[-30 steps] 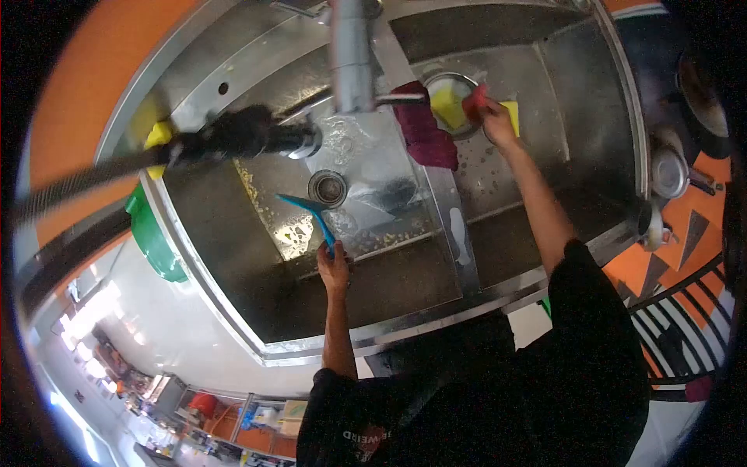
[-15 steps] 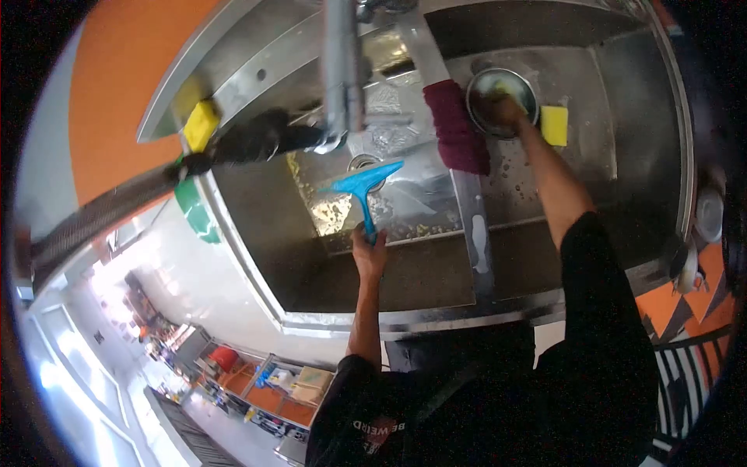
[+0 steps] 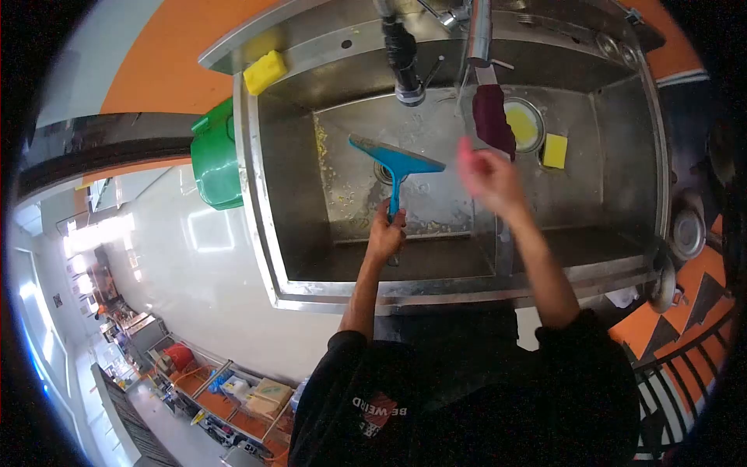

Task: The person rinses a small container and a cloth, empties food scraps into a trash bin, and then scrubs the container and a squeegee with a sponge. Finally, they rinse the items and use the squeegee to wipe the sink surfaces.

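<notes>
My left hand [image 3: 385,235] is closed around the handle of a blue squeegee [image 3: 397,162], which it holds over the left sink basin with the blade facing away from me. Over the divider between the basins, my right hand [image 3: 496,185] is closed on a bright pink thing [image 3: 468,167], smeared by motion, so its kind does not show. Just beyond that hand a maroon cloth [image 3: 490,117] drapes over the divider. A round metal bowl [image 3: 539,118] with yellowish liquid stands in the right basin, partly behind the cloth.
A yellow sponge [image 3: 555,151] lies beside the bowl, and another yellow sponge [image 3: 265,72] sits on the back left corner. The faucet [image 3: 480,35] and a black spray hose [image 3: 401,58] hang over the sink. A green bin [image 3: 216,159] stands left. Food bits line the left basin.
My right hand has come out of the bowl and moved left to the divider with a pink thing in it. The squeegee stays in my left hand. The camera view has shifted.
</notes>
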Tool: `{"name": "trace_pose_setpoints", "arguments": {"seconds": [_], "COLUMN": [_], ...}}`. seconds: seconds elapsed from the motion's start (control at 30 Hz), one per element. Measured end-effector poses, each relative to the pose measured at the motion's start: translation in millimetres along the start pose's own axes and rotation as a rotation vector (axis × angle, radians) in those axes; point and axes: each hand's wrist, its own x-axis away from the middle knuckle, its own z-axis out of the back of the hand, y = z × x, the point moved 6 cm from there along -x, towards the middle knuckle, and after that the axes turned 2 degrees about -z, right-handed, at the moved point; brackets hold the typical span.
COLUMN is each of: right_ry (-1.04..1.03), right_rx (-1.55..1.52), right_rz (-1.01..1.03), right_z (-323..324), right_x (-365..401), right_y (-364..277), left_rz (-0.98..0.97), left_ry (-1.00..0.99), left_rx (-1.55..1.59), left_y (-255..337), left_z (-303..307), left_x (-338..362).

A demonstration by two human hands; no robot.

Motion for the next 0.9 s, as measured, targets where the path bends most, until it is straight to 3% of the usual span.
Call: {"name": "trace_pose_setpoints", "arguments": {"seconds": [0.03, 0.07, 0.13, 0.2, 0.27, 0.4, 0.47, 0.5, 0.57, 0.63, 0.67, 0.7, 0.77, 0.8, 0.87, 0.9], "right_ry": [-0.082, -0.022, -0.153, -0.053, 0.134, 0.113, 0.063, 0.042, 0.055, 0.077, 0.052, 0.059, 0.116, 0.003, -0.124, -0.076], "right_rx": [-0.198, -0.105, 0.097, 0.097, 0.011, 0.011, 0.035, 0.045, 0.167, -0.008, 0.11, 0.109, 0.288, 0.127, 0.081, 0.055], "right_rz": [-0.04, 0.084, 0.053, 0.138, 0.195, 0.269, 0.037, -0.079, 0.005, 0.468, 0.405, 0.404, 0.118, 0.088, 0.395, 0.362], "right_z": [-43.1, -80.9, -142.1, -175.8, -185.5, -227.3, -233.2, -238.0, -252.1, -262.4, -268.6, -263.2, -255.1, -268.5, -274.0, -270.1], "right_x": [3.5, 4.1, 4.7, -0.4, -5.0, 9.0, 4.7, 1.1, 5.9, 23.6, 6.8, 7.6, 1.6, 13.8, 25.4, 15.0], "right_y": [10.9, 18.1, 16.9, 15.3, 0.2, -0.9, 24.9, 38.2, 26.1, -32.1, 18.0, 28.3, 40.1, 41.9, 15.1, 59.7], "left_rz": [-0.003, -0.014, -0.154, -0.211, -0.258, -0.117, -0.07, -0.148, -0.213, -0.081, -0.075, -0.044, -0.021, 0.017, -0.036, 0.04], "left_ry": [-0.022, -0.029, -0.085, -0.041, 0.02, 0.023, 0.016, 0.059, 0.094, 0.035, 0.028, 0.024, 0.024, 0.027, -0.018, -0.029], "left_rx": [0.032, 0.033, -0.176, -0.228, -0.268, -0.16, -0.087, -0.183, -0.282, -0.033, -0.033, -0.039, -0.047, 0.021, 0.051, -0.054], "left_y": [5.7, 8.4, 17.4, 5.1, -2.4, -13.0, -26.6, -40.0, -44.2, -38.2, -32.3, -26.0, -21.9, -29.7, -38.2, -78.7], "left_z": [0.7, 4.8, 12.4, 28.0, 45.6, 79.1, 91.3, 99.5, 110.7, 107.2, 107.2, 109.3, 112.5, 108.5, 103.5, 106.1], "left_x": [5.3, 8.6, 16.3, 21.8, 24.7, 33.6, 33.8, 26.3, 26.7, 28.2, 38.5, 47.4, 43.6, 42.0, 36.5, 19.0]}}
